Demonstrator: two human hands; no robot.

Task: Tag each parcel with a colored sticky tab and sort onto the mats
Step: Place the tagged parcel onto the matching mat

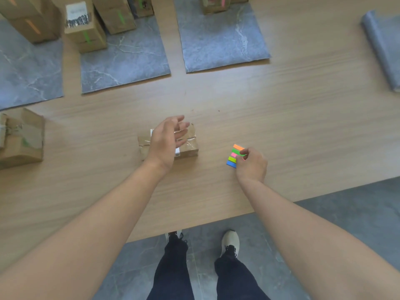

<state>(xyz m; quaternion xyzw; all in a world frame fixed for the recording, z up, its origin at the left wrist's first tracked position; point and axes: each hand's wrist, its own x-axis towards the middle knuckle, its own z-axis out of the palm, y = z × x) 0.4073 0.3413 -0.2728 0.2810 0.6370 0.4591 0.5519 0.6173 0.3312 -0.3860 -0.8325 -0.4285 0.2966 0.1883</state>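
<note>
Table (281,105): we stand at its near edge, with the work close in front and the sorting zone farther back.
Mats (125,61): three grey ones lie side by side along the back, we judge one per colour. A grey roll (383,46) lies apart at the far right.
Sorted parcels (86,31): orange strips show on the left mat, green on the middle one and pink on the right one, so like sits with like.
Side parcel (21,139): it sits off the mats at the left edge, and we judge it is waiting its turn.
Parcel (188,146): it lies centre front, off the mats, with no tab that we can see.
Left hand (166,141): its fingers are spread over the parcel, likely to steady it. We cannot tell if it touches.
Right hand (251,163): thumb and fingertip pinch at a green strip, we judge to peel it off.
Tabs (234,155): the pad lies just right of the parcel, within easy reach, showing orange, green, pink, lime and blue.
Writing: the white label (76,15) on one sorted parcel is scribbled over in black, and we can read nothing anywhere.
</note>
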